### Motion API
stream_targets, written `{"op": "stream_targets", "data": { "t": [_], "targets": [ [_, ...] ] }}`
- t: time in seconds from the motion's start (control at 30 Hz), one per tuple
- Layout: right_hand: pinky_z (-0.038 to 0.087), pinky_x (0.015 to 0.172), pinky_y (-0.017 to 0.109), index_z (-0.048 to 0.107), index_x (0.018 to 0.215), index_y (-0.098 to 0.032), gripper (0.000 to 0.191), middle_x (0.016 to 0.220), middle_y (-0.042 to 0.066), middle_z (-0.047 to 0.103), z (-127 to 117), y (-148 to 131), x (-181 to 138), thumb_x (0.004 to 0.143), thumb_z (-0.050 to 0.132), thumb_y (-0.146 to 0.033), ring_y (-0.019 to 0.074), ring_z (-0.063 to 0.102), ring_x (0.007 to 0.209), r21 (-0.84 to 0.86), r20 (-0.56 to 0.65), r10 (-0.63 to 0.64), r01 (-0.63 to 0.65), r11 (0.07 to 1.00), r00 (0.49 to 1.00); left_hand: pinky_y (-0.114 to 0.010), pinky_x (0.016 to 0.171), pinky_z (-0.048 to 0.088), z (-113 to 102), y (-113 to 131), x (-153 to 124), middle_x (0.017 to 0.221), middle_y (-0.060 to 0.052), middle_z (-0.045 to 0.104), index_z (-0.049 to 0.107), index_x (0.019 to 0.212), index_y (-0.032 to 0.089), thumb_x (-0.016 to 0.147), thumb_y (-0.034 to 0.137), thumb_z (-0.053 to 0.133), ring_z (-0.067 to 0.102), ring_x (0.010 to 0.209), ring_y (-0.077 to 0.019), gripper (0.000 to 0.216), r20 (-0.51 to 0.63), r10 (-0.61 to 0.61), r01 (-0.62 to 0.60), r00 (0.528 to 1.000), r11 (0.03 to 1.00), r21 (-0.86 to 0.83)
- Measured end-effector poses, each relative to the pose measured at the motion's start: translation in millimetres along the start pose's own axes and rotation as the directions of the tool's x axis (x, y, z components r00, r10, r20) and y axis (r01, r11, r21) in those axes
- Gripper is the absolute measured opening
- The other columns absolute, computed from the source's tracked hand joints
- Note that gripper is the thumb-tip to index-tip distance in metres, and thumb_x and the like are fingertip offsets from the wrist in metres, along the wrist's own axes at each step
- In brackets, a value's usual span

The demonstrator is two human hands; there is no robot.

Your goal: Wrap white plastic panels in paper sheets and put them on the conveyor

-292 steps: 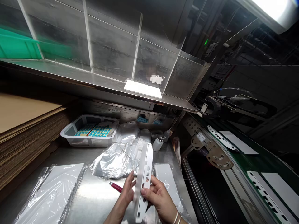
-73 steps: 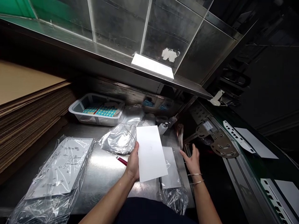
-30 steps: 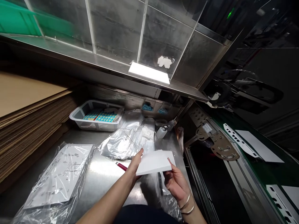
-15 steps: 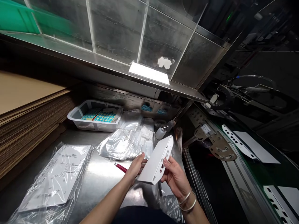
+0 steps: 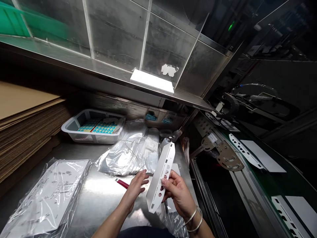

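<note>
A white plastic housing [image 5: 162, 178] with a row of cutouts along its edge stands tilted over the metal table. My right hand [image 5: 177, 190] grips it by the cutout edge, thumb on the near side. Just left of the housing is my left hand [image 5: 135, 188], fingers apart and holding nothing. A red-handled cutter [image 5: 122, 183] lies on the table behind the left hand. Clear plastic bags [image 5: 128, 155] are piled beyond both hands. At the left, a flat white panel [image 5: 56, 195] lies inside a clear bag.
A grey bin [image 5: 69, 129] holds sheets of blue round stickers [image 5: 105, 126]. Stacked cardboard [image 5: 27, 132] rises at the left. A dispenser bottle [image 5: 168, 140] stands behind the housing. On the right, a green conveyor [image 5: 262, 185] carries more white parts [image 5: 245, 150]. A white strip [image 5: 151, 81] rests on the ledge.
My left hand has come away from the housing and opened. In my right hand the housing has turned so its cutout edge faces me more. The view has shifted slightly.
</note>
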State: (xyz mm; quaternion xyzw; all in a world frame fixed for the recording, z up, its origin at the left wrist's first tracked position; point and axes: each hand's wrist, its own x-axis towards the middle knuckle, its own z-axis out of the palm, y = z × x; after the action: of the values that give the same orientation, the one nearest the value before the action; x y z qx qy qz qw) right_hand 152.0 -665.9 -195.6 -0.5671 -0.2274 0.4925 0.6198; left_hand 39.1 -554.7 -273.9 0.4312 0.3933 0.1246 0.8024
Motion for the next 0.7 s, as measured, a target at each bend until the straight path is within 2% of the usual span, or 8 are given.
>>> {"op": "stream_targets", "data": {
  "t": [0.27, 0.7],
  "targets": [
    [0.044, 0.038, 0.017, 0.057, 0.086, -0.013, 0.035, 0.061, 0.0, 0.059, 1.4, -0.2, 0.8, 0.07, 0.07, -0.041, 0.0123, 0.059, 0.05, -0.01, -0.015, 0.024, -0.024, 1.0, 1.0, -0.04, 0.096, 0.034, -0.8, -6.6, -0.2, 0.13, -0.012, 0.048, 0.04, 0.127, 0.025, 0.081, 0.063, 0.042, 0.047, 0.117, -0.0261, 0.06, 0.04, -0.011, 0.01, 0.999, 1.0, 0.014],
    [0.044, 0.04, 0.019, 0.057, 0.086, -0.012, 0.033, 0.062, 0.001, 0.059, -0.3, 6.7, 4.0, 0.071, 0.07, -0.039, 0.0112, 0.057, 0.049, -0.011, -0.004, 0.022, -0.022, 1.0, 1.0, -0.042, 0.097, 0.034, 1.9, -4.0, -5.8, 0.13, -0.012, 0.048, 0.04, 0.127, 0.025, 0.079, 0.065, 0.042, 0.047, 0.118, -0.0276, 0.062, 0.056, -0.012, 0.012, 0.998, 1.0, 0.01]
  ]
}}
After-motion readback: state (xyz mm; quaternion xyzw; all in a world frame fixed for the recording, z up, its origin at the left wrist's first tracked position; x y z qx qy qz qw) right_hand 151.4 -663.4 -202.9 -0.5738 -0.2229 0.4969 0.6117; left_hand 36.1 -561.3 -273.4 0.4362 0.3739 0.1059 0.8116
